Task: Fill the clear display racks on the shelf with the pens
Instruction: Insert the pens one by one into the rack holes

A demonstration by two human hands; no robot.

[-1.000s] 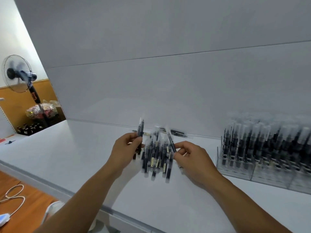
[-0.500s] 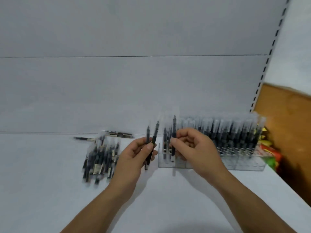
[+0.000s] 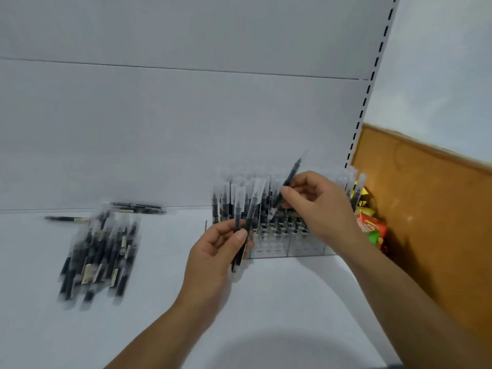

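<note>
The pale labels on the pens are too blurred to read, and so is the white print on the red snack packet (image 3: 372,227) past the right end of the shelf (image 3: 266,315).

Your left grip (image 3: 213,254) is curled round two pens (image 3: 249,217), thumb pressed on their barrels. They stand nearly upright, just in front of the left end of the rack (image 3: 279,249). Your right grip (image 3: 316,206) pinches one pen (image 3: 288,179) between thumb and fingertips, above the middle of the rack. That pen leans with its clear cap up and to the right. The rack stands on the shelf against the back panel, crowded with upright pens.

Half a second ago your right grip held its pen upright at the rack's left end. It has since moved right and tipped the pen over. Your left grip keeps the same two pens.

The loose pile (image 3: 98,257) lies on the shelf well to the left, with a few stray pens (image 3: 138,207) behind it.
</note>
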